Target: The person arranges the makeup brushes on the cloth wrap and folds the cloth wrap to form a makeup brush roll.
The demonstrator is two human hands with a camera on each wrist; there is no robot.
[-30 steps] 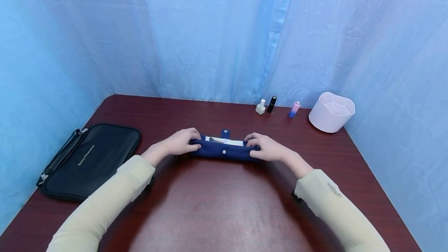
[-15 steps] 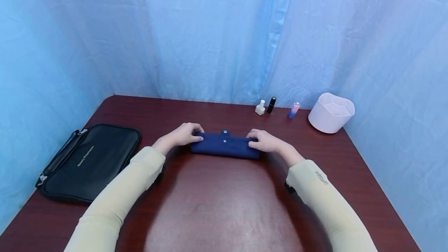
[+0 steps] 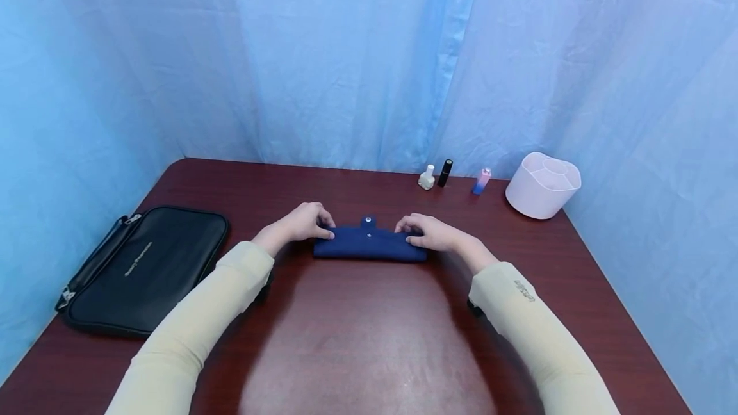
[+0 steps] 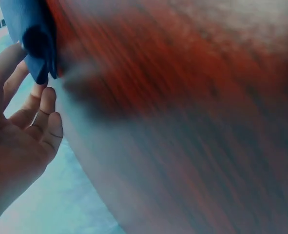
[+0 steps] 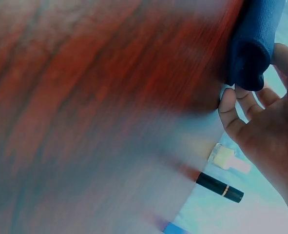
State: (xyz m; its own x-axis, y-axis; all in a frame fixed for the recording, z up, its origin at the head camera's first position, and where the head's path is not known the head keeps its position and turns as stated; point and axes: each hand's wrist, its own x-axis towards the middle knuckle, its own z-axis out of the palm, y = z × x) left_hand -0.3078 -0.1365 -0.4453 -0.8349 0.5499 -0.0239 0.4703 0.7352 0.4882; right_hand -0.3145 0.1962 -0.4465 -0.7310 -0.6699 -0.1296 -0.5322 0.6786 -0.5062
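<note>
A navy cloth brush roll [image 3: 369, 247] lies folded into a long bundle at mid-table. From its far edge sticks out a small strap with a metal snap [image 3: 368, 219]; another snap shows on top of the cloth. My left hand [image 3: 301, 221] pinches the left end, thumb on the near side and fingers behind. At the right end, my right hand [image 3: 434, 233] holds the cloth likewise between thumb and fingers. Both wrist views show the coiled ends of the roll [image 4: 29, 29] against the fingers. Whatever the roll contains is hidden.
A black zipped case [image 3: 147, 268] lies at the left. Along the back edge stand a nail polish bottle [image 3: 426, 178], a black tube [image 3: 444, 173] and a pink-blue tube [image 3: 482, 181]. A white divided holder [image 3: 533, 194] is at the back right. Blue curtains [image 3: 346, 63] surround the table.
A second ago a brush and pale lining showed in the roll's opening; now navy cloth covers them. Both hands have shifted slightly away from me, and the roll now looks flatter along its top.
</note>
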